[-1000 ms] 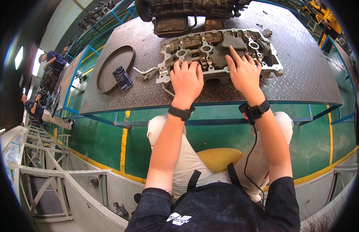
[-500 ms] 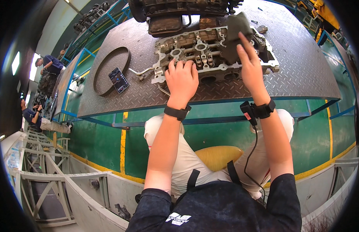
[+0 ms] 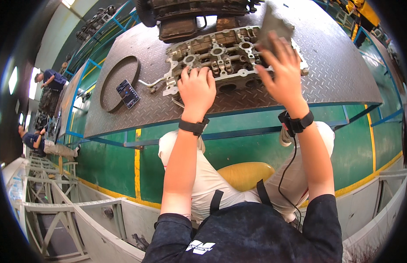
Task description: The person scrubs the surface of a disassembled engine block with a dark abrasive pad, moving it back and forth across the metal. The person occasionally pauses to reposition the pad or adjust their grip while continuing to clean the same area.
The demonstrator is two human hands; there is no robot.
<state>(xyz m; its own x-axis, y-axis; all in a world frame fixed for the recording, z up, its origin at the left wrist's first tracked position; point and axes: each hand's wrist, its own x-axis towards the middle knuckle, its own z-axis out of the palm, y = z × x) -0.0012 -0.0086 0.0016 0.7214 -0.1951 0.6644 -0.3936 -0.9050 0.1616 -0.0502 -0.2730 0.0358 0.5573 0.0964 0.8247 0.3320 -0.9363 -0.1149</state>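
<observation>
A metal engine cylinder head (image 3: 232, 77) lies on the table in front of me, its shafts and round bores facing up. My left hand (image 3: 197, 91) is closed over its near left edge, fingers curled onto the metal. Over the right part of the head is my right hand (image 3: 283, 74), fingers spread and smeared by motion. A dark grey rag (image 3: 270, 25) sticks up past those fingers and moves with the hand; how it is gripped is hidden. The rag and hand cover much of the head's right end.
On the tread-plate table (image 3: 339, 70), a ribbed belt loop (image 3: 102, 87) and a phone (image 3: 127, 93) lie to the left. A bent metal pipe (image 3: 151, 83) lies against the head's left end. Behind stands a dark engine block (image 3: 190, 11). Two people work at far left.
My right hand and the rag have shifted, and the fingers have spread further. The left hand stays on the cylinder head. The whole view has moved slightly.
</observation>
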